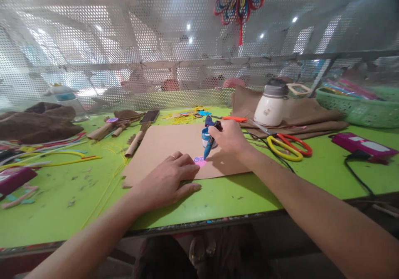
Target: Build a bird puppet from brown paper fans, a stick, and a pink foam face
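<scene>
My right hand [229, 135] is closed around a pen-shaped tool [210, 144] with a dark body and a blue tip. The tip points down at a small pink piece [202, 162] with blue ring marks on it. That piece lies on a brown cardboard sheet [165, 142]. My left hand [174, 175] rests palm down at the sheet's front edge, fingers stretched out, fingertips at the pink piece's left side. Just behind the tool stands a small blue-and-white jar [205, 137], partly covered by my right hand.
Red- and yellow-handled scissors [288, 146], a white bottle [271, 106] and a purple device with a cable [363, 144] are on the right. A green basket [358, 108] stands behind. Brown paper rolls [101, 131], a phone [150, 116] and coloured strips [62, 156] lie left.
</scene>
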`<state>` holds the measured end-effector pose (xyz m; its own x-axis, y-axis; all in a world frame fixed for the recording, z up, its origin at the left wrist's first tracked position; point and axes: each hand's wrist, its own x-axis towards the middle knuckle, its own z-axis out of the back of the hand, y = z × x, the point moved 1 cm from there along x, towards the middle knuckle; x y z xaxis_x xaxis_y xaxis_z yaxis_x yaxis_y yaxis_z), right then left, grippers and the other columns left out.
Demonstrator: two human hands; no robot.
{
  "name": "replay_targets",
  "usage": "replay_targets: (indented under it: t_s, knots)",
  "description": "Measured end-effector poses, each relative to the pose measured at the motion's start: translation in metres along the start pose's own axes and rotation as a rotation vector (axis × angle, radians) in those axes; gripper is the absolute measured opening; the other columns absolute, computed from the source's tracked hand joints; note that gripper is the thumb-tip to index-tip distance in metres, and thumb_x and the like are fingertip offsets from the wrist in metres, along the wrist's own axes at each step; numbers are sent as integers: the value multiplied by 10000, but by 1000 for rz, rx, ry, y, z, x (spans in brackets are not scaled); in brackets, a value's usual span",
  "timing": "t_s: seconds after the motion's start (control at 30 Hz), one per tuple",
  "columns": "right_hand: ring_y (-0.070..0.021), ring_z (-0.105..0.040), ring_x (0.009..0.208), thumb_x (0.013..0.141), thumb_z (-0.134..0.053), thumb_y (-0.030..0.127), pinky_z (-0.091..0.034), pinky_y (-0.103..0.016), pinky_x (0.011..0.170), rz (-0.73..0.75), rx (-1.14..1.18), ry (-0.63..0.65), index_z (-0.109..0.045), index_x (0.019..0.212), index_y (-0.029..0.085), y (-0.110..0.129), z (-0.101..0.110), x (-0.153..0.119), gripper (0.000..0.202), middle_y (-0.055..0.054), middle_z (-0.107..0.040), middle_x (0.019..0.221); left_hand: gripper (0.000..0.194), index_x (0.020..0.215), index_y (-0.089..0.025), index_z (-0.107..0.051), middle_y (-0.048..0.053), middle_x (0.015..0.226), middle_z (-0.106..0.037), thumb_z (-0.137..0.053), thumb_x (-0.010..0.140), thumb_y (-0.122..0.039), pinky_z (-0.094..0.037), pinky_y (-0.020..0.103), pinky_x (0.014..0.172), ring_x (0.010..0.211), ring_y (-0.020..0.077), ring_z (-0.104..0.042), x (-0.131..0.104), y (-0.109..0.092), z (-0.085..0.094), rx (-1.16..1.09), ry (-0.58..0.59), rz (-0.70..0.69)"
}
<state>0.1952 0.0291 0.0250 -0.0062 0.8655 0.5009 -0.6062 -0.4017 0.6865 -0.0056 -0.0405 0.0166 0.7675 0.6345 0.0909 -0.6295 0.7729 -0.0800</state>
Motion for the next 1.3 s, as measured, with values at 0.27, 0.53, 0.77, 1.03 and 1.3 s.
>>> replay_targets:
  t_s: [0.27,0.53,0.77,1.03,1.3]
  knots:
    - [-129,-459,518,754,-510,301,-322,-247,521,6,-18,-48,-482,520,196,0,2,-1,257,4,-524,507,399,1157,-217,-626,85,1045,-581,-412,967,-496,-403,417,884,974,256,-489,-1,1,-1,2,3,-3]
    - [-121,-429,498,751,-514,295,-303,-252,515,12,-39,-32,-454,511,202,-2,0,1,265,20,-489,486,396,1149,-219,-632,87,1050,-582,-419,964,-498,-405,412,881,978,256,-491,1,1,0,3,5,4]
    - [-112,-382,496,763,-505,308,-266,-260,516,39,-30,-86,-387,515,215,-3,0,1,290,37,-430,481,389,1147,-227,-635,85,1057,-584,-428,960,-498,-405,409,883,984,256,-494,0,1,-1,-5,-7,-1]
    - [-129,-437,514,770,-500,315,-308,-257,530,35,-48,-39,-483,540,197,-3,-3,0,260,9,-507,504,385,1156,-226,-633,85,1047,-589,-432,960,-489,-407,410,877,979,259,-500,0,1,0,-3,-7,0]
    - [-128,-436,512,752,-507,297,-302,-254,523,33,-83,-38,-471,529,197,-2,0,1,247,6,-511,504,401,1162,-219,-627,88,1040,-588,-419,963,-499,-405,412,874,970,257,-496,0,1,-1,3,-2,-4]
